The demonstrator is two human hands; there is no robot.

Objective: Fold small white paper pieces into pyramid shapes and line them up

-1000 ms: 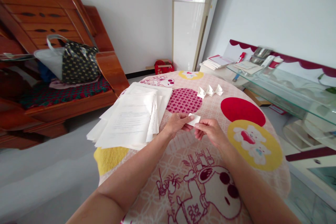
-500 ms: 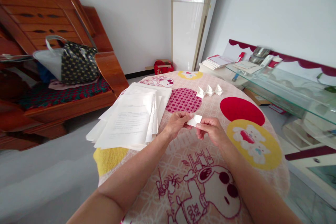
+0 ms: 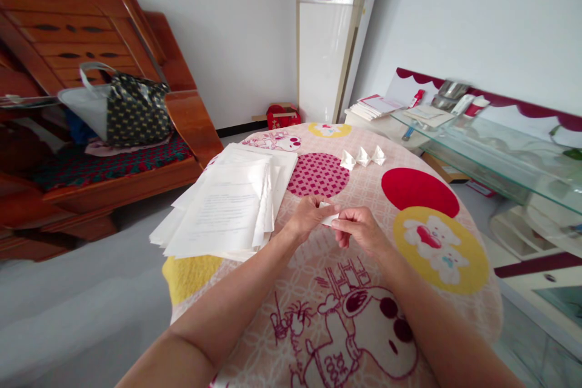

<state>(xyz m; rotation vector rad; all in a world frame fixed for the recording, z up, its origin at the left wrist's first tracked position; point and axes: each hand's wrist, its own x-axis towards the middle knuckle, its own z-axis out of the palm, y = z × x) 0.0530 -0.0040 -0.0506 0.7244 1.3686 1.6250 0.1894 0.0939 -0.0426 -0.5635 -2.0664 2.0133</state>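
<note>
"At the near side of the table, what lies closest?"

"A cartoon dog print (image 3: 377,333) on the patterned tablecloth (image 3: 259,297), with both forearms reaching in over the cloth on either side of it."

"And the hands?"

"They meet just beyond the print. The left hand (image 3: 307,218) pinches a small white paper (image 3: 330,220), thumb laid over the top. The right hand (image 3: 361,229) has its thumb and forefinger closed on the paper's right end, the other fingers curled under."

"So what's different from half a second ago?"

"The paper. It showed as a wider white rectangle between the fingers; now only a short strip shows. The right hand has moved in toward the left, and the fingertips sit nearly together."

"Meaning what?"

"I'd judge the piece is being folded down or turned over, so the shaping is under way. The fingers cover too much to tell which, and I can't make out a crease."

"Anything moved farther off?"

"No. Left of the hands, the loose stack of paper (image 3: 222,209) lies as it did, its top sheet printed and some edges torn. Past the hands, three folded paper pieces (image 3: 362,157) stand in a row, neither hand touching them."

"And beyond the table?"

"A glass shelf (image 3: 491,148) to the right, a wooden bench (image 3: 202,124) with a dark patterned bag (image 3: 139,109) to the left, and a tall white unit (image 3: 321,54) against the far wall."
</note>
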